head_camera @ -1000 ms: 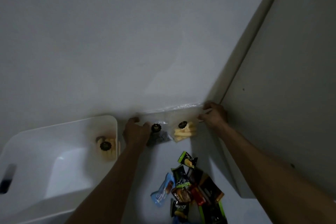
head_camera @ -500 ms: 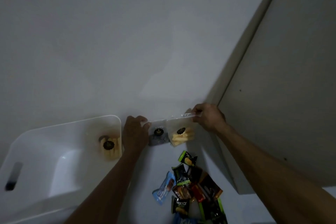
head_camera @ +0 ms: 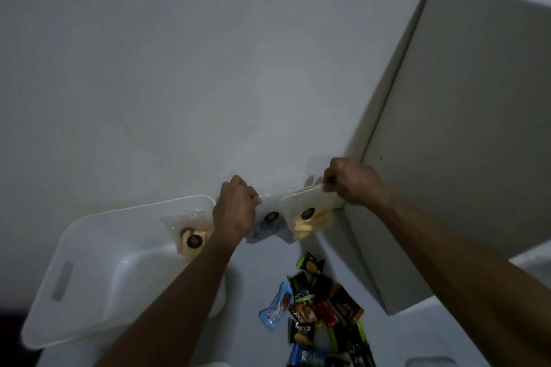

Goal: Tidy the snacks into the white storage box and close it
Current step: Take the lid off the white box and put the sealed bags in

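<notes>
Both arms reach forward, the left hand (head_camera: 235, 211) and right hand (head_camera: 351, 180) each pinching an end of clear snack bags (head_camera: 293, 217) beside the white box (head_camera: 89, 274).

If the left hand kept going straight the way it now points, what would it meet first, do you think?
Probably the white wall: the left hand, pinching a clear snack bag, points at it; depth is unclear.

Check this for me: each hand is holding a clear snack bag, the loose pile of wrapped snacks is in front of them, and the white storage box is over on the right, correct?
One thing is off: the head view shows the white storage box on the left, beside the left hand. The rest holds: the left hand holds the clear bag with dark snacks, the right hand the clear bag with yellow snacks, with the wrapped snacks nearer the camera.
</notes>
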